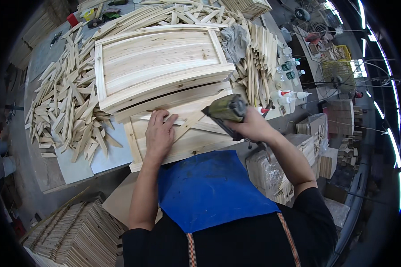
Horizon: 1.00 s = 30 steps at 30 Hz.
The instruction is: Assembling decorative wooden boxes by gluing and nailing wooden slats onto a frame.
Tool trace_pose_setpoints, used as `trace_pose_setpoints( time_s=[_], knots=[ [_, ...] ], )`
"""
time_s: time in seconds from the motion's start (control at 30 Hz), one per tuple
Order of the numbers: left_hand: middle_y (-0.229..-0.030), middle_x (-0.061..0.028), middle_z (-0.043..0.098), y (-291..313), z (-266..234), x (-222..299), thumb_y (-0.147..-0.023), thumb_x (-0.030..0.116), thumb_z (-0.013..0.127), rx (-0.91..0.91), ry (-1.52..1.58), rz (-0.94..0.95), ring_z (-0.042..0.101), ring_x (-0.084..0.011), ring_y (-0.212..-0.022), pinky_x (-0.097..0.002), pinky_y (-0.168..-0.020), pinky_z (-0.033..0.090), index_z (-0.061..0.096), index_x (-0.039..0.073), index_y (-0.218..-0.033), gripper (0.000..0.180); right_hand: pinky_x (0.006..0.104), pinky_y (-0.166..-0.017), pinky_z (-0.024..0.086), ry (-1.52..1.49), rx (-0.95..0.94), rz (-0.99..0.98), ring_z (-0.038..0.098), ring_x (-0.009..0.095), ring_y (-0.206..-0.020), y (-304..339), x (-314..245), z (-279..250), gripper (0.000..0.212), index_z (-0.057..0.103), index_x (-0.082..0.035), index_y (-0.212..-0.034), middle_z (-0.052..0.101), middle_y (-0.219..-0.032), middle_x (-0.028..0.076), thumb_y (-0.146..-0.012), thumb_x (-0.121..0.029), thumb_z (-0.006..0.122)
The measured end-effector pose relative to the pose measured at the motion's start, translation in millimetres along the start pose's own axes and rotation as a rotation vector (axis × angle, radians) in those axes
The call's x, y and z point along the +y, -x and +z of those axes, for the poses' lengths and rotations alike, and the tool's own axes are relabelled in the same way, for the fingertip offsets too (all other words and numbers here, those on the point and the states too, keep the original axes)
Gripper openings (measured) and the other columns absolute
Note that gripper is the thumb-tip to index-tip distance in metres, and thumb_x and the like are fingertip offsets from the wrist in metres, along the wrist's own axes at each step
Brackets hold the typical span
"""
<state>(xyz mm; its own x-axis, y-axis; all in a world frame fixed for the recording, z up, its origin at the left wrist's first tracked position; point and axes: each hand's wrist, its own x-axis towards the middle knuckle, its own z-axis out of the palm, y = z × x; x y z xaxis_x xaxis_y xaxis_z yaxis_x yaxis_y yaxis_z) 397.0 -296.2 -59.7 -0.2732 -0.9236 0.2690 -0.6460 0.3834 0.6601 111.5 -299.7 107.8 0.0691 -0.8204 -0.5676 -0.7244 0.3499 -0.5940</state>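
Note:
My right hand (254, 126) is wrapped round a green and black nail gun (225, 110), held over the right part of a framed wooden panel (194, 149). Diagonal wooden strips (192, 123) cross on this panel, which lies flat at the bench's front edge. My left hand (160, 132) rests on the panel at the left end of the strips, its fingers stretched and a little apart. Just beyond it, a stack of finished framed panels (160, 58) partly covers the far side of the panel I work on.
Loose pointed wooden strips (71, 107) are heaped at the left, with more (260, 49) at the right beside a grey cloth (235, 41). Glue bottles (286, 97) line the bench's right edge. Stacked wood (75, 231) stands on the floor at the lower left.

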Motion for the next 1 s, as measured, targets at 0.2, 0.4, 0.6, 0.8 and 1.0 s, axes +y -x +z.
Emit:
trace_pose_setpoints(
  time_s=[0.2, 0.4, 0.6, 0.8, 1.0],
  knots=[
    [-0.117, -0.0143, 0.062, 2.7, 3.8, -3.8, -0.078, 0.001, 0.067, 0.029, 0.033, 0.001, 0.058, -0.0347, -0.121, -0.0493, -0.119, 0.042, 0.076, 0.009, -0.115, 0.039, 0.0379, -0.075, 0.057, 0.163, -0.065, -0.111, 0.072, 0.021, -0.077, -24.2, -24.6, 52.7, 0.033, 0.075, 0.000, -0.114, 0.077, -0.087, 0.015, -0.091, -0.024, 0.077],
    [-0.117, -0.0150, 0.062, 4.5, 8.9, -7.6, -0.078, 0.000, 0.066, 0.073, 0.067, 0.010, 0.058, -0.0358, -0.122, -0.0495, -0.120, 0.041, 0.076, 0.008, -0.114, 0.039, 0.0377, -0.075, 0.057, 0.231, -0.092, -0.046, 0.073, 0.024, -0.076, -26.9, -38.1, 60.6, 0.033, 0.076, -0.001, -0.113, 0.077, -0.087, 0.017, -0.092, -0.026, 0.076],
    [-0.123, -0.0153, 0.061, 7.4, 8.4, -11.9, -0.080, 0.001, 0.067, 0.048, 0.072, 0.013, 0.055, -0.0370, -0.127, -0.0511, -0.121, 0.039, 0.074, 0.011, -0.120, 0.042, 0.0390, -0.077, 0.057, 0.265, -0.092, -0.034, 0.074, 0.026, -0.078, -36.8, -33.0, 64.4, 0.033, 0.076, -0.002, -0.112, 0.077, -0.087, 0.018, -0.092, -0.027, 0.076],
    [-0.130, -0.0159, 0.059, 15.3, -19.0, -6.4, -0.086, 0.003, 0.067, 0.155, -0.166, 0.001, 0.049, -0.0379, -0.134, -0.0519, -0.122, 0.035, 0.066, 0.006, -0.133, 0.047, 0.0396, -0.079, 0.057, 0.247, -0.128, 0.090, 0.073, 0.027, -0.079, -33.5, -45.7, 60.8, 0.033, 0.076, -0.002, -0.114, 0.077, -0.090, 0.018, -0.092, -0.026, 0.076],
    [-0.133, -0.0161, 0.059, 10.4, -51.4, -49.4, -0.085, 0.012, 0.076, 0.283, -0.230, -0.337, 0.050, -0.0383, -0.130, -0.0502, -0.112, 0.039, 0.062, 0.001, -0.132, 0.050, 0.0410, -0.067, 0.057, 0.192, -0.120, -0.138, 0.073, 0.026, -0.066, -40.7, -50.7, 76.7, 0.038, 0.074, 0.003, -0.109, 0.074, -0.078, 0.017, -0.093, -0.032, 0.073]
  ],
)
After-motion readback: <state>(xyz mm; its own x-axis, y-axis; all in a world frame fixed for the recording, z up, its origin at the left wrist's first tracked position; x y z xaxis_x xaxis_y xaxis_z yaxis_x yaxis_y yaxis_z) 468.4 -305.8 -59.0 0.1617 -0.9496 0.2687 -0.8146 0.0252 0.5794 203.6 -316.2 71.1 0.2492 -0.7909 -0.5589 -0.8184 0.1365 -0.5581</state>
